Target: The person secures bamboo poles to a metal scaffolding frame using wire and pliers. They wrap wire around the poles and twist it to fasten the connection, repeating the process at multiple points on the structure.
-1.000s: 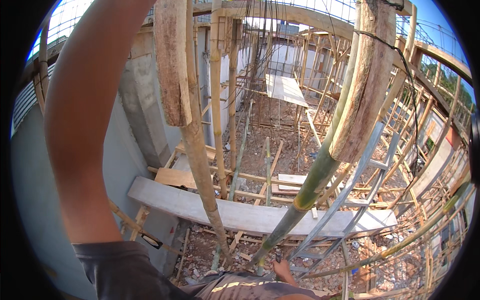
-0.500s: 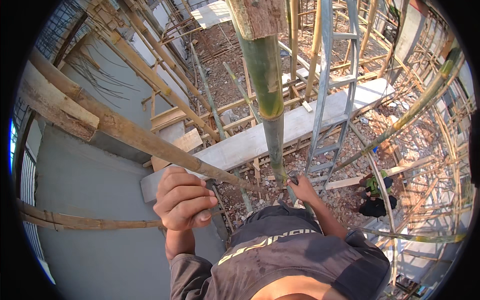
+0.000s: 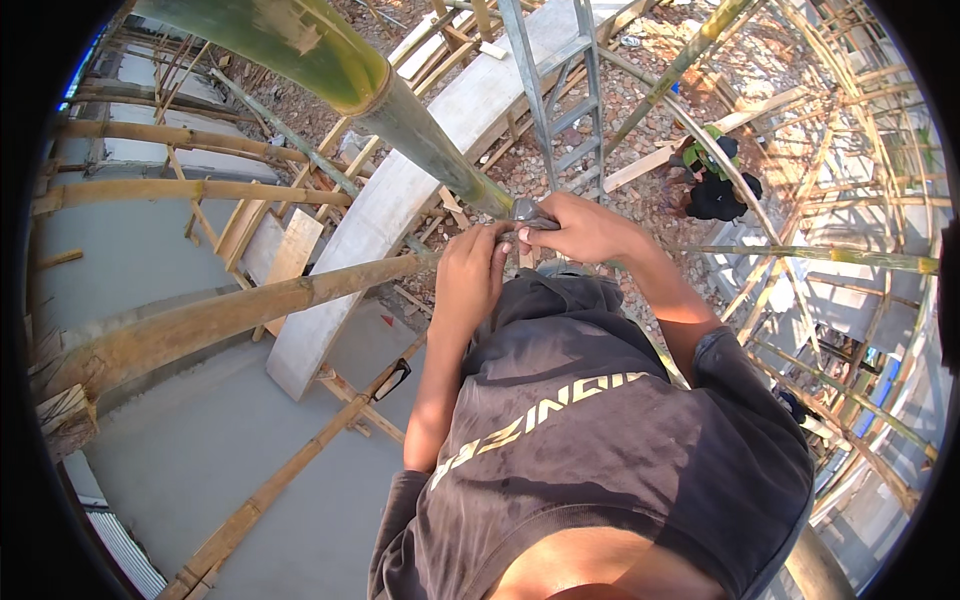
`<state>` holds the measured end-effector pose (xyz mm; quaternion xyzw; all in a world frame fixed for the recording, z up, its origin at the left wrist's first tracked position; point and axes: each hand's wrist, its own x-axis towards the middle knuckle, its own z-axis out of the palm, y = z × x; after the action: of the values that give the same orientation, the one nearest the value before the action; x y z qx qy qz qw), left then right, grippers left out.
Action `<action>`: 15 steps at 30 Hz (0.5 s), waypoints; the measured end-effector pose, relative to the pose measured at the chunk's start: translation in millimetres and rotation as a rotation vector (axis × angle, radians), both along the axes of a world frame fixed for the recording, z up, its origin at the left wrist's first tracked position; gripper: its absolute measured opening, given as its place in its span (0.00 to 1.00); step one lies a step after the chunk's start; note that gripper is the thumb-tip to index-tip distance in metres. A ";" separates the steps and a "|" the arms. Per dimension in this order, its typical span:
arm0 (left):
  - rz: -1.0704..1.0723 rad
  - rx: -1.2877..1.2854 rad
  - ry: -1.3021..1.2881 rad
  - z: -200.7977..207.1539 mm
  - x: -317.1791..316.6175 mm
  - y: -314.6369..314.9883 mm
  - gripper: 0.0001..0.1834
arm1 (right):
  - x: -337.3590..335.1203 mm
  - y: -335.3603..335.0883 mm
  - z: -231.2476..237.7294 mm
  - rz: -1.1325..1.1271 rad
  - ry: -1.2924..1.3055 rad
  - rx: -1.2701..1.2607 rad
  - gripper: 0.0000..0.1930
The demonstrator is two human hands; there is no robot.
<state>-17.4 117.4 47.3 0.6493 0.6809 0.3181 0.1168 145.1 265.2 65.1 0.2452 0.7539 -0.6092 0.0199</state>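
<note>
My hands meet in front of my waist, at the lower end of a thick green bamboo pole (image 3: 425,130). In my closed right hand (image 3: 585,230) is a small dark metal hand tool (image 3: 526,210) with a rounded head; its exact kind is unclear. My left hand (image 3: 470,265) is closed beside it, fingertips drawn together against the tool's near side; what they pinch, if anything, is hidden. A brown bamboo pole (image 3: 240,318) reaches from the left to just beside my left hand.
A long pale beam (image 3: 325,310) crosses behind the poles. Beyond my hands stands a metal ladder (image 3: 552,110). Bamboo scaffolding (image 3: 840,255) fills the right side. Lower down, on rubble ground, is a person in dark clothing (image 3: 722,185). A grey wall surface (image 3: 260,450) lies at left.
My left hand has come down from its raised position and joined my right hand at the tool. The view has shifted, so the green pole now slants from the upper left.
</note>
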 end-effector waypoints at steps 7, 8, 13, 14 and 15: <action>0.083 0.032 -0.096 39.0 -13.5 2.8 0.06 | -1.9 3.0 -10.7 0.016 0.165 0.024 0.17; 0.152 0.047 -0.133 45.1 -18.0 0.1 0.07 | -4.8 0.3 -13.9 -0.010 0.215 0.019 0.17; 0.286 0.109 -0.125 59.2 -30.3 -18.7 0.09 | -25.4 -18.0 -50.7 -0.076 0.442 0.071 0.15; 0.326 0.092 -0.156 60.1 -30.7 -22.1 0.10 | -28.7 -19.9 -55.5 -0.071 0.516 0.120 0.14; 0.367 0.070 -0.185 60.9 -31.9 -27.9 0.10 | -30.3 -22.0 -55.5 -0.097 0.522 0.146 0.13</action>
<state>-49.3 89.5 108.2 0.4861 0.7627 0.4156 0.0962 114.7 243.2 9.5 0.1165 0.7629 -0.5960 -0.2218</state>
